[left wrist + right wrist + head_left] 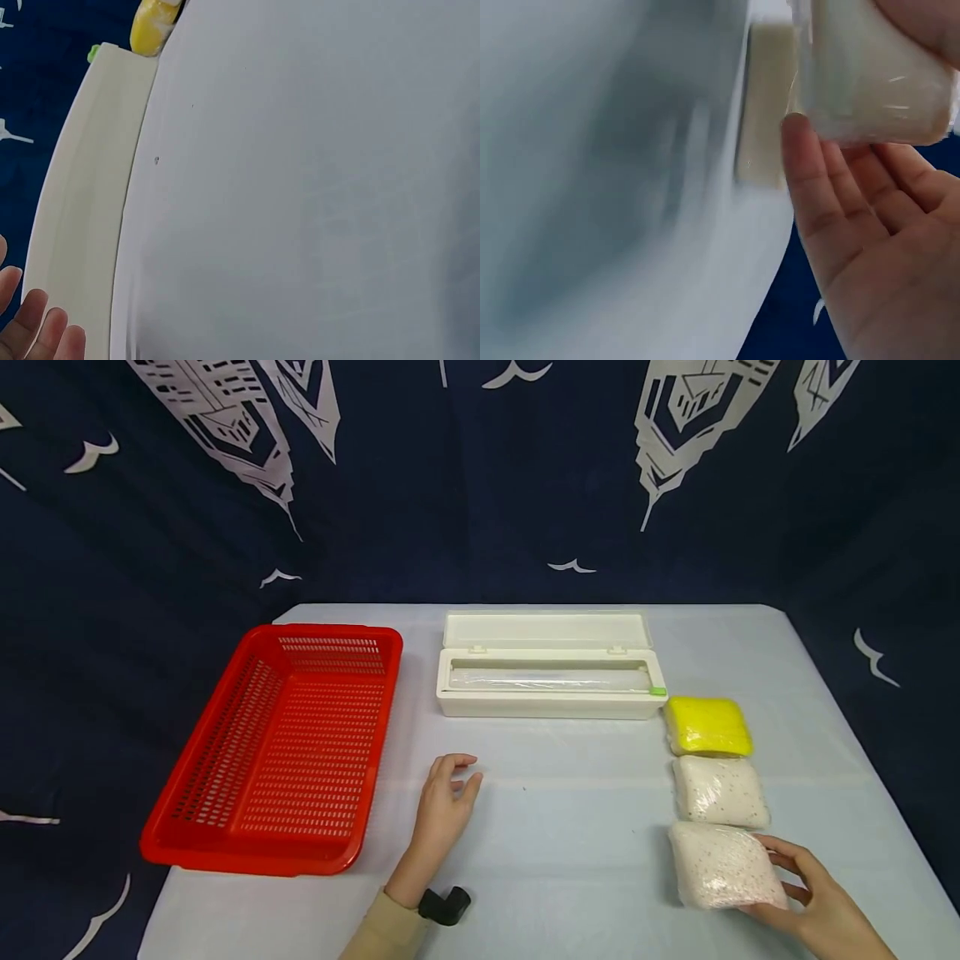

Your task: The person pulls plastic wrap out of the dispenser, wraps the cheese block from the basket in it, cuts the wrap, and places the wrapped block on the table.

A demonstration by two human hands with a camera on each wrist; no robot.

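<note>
My right hand (817,893) grips the right end of a white speckled block (723,867) wrapped in clear film, thumb on the near side and fingers on the far side. In the right wrist view the wrapped block stands out above the white surface, between thumb and fingers. Just behind it lies a second white speckled block (722,791), then a yellow wrapped block (708,726). My left hand (442,802), fingers loosely bent, hovers over the table between the basket and the blocks, holding nothing; its fingertips (52,330) show in the left wrist view.
On the left stands a red plastic basket (384,735) with slotted walls. A white cling film dispenser (547,705) with its lid (547,631) raised sits at the back, a clear roll (551,680) inside. Dark blue printed cloth (465,527) hangs behind the white table (570,835).
</note>
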